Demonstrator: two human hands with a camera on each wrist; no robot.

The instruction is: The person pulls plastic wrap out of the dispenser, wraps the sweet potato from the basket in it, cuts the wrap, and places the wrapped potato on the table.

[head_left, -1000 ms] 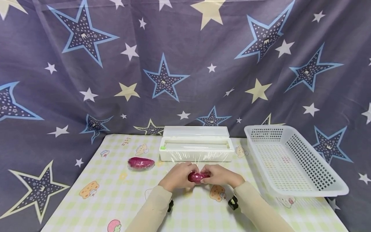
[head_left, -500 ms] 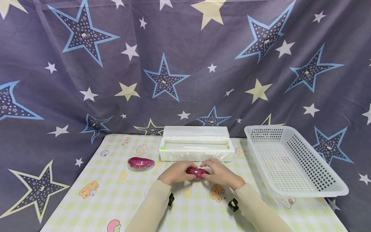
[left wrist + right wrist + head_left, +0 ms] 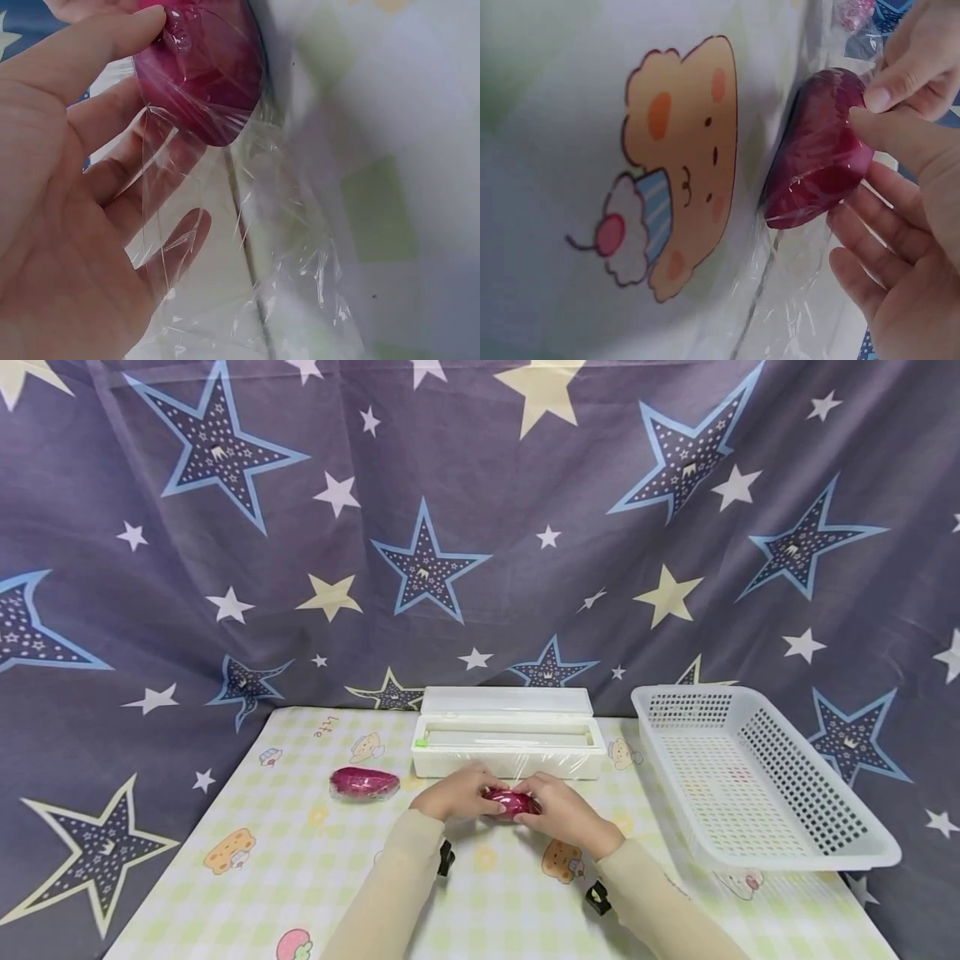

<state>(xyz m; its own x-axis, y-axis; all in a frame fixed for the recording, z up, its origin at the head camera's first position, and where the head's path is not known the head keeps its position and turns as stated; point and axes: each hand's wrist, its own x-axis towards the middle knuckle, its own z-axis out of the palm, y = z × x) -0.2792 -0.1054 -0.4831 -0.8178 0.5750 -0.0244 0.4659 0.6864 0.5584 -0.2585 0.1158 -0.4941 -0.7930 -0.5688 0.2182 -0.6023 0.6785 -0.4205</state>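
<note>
A smooth, shiny magenta sweet potato (image 3: 512,804) lies in front of the white cling film dispenser, between both hands. Clear cling film (image 3: 311,285) covers it and trails loosely past its tapered end in the left wrist view. With thumb on the near side and fingers behind, my left hand (image 3: 456,793) holds its left part. The right hand (image 3: 564,812) grips the other end, its thumb (image 3: 896,135) pressed on top near the left thumb. Another magenta sweet potato (image 3: 364,783), wrapped in film, rests to the left of the hands.
The cling film dispenser (image 3: 506,762) stands at the back of the table with its lid raised and film hanging down its front. To the right is a white perforated basket (image 3: 795,860). A starry curtain (image 3: 480,527) hangs behind the checked tablecloth (image 3: 247,910).
Both hands have shifted slightly away from the person, towards the dispenser, with the sweet potato. Film stretched from the dispenser a second ago now looks slacker. The wrapped one has stayed put.
</note>
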